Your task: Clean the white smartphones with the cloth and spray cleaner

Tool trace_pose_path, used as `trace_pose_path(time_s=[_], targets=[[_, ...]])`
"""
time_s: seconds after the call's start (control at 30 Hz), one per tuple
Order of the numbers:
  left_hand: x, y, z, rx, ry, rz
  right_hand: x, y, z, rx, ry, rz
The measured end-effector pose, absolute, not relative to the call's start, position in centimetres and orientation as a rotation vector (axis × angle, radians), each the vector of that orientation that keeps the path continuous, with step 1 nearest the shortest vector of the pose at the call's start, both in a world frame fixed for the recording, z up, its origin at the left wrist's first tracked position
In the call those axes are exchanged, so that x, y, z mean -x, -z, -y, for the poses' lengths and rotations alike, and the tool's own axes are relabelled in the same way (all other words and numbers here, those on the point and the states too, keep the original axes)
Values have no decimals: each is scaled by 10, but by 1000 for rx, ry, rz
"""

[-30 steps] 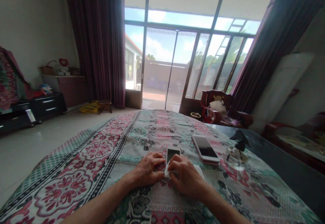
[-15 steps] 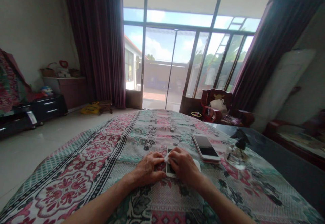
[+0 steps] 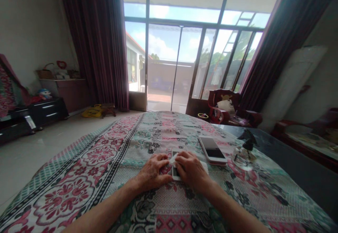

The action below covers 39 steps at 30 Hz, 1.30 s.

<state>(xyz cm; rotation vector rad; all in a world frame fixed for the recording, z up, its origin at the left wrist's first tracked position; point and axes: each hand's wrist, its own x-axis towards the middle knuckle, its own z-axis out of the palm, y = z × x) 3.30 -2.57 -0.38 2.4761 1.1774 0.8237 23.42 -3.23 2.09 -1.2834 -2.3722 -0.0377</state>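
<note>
A white smartphone with a dark screen lies flat on the patterned tablecloth. My left hand rests at its left side, thumb and fingertips against the edge with a gap between them. Over the screen, my right hand is closed on a white tissue and presses it to the glass. Part of the phone is hidden under the right hand. White material also shows just beyond that hand's right side. A larger white phone lies face up to the right, apart from both hands.
A clear glass ornament with a dark figure on top stands right of the larger phone. A dark tabletop borders the cloth at right. Beyond are a red wooden chair, glass doors and purple curtains.
My right hand and the tissue have shifted slightly on the phone's screen. My left hand stays at the phone's left edge. The whole view has moved slightly.
</note>
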Motion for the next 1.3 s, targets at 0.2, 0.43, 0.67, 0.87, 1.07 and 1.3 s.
trace_pose_path(time_s=[0.2, 0.43, 0.67, 0.87, 1.07, 1.3], targets=[[-31, 13, 20, -2519, -783, -1196, -238, -23, 43, 1111, -100, 2415], [-31, 9, 23, -2513, -763, -1197, -242, -30, 46, 1078, -236, 2482], [-30, 11, 21, -2516, -782, -1164, -239, -22, 23, 1172, -130, 2414], [-35, 10, 24, -2500, -855, -1228, -244, -16, 5, 1367, -14, 2261], [-39, 7, 27, -2542, -840, -1210, -254, -9, -7, 1443, -36, 2194], [-41, 7, 27, -2560, -812, -1176, -257, -9, -8, 1473, -104, 2189]])
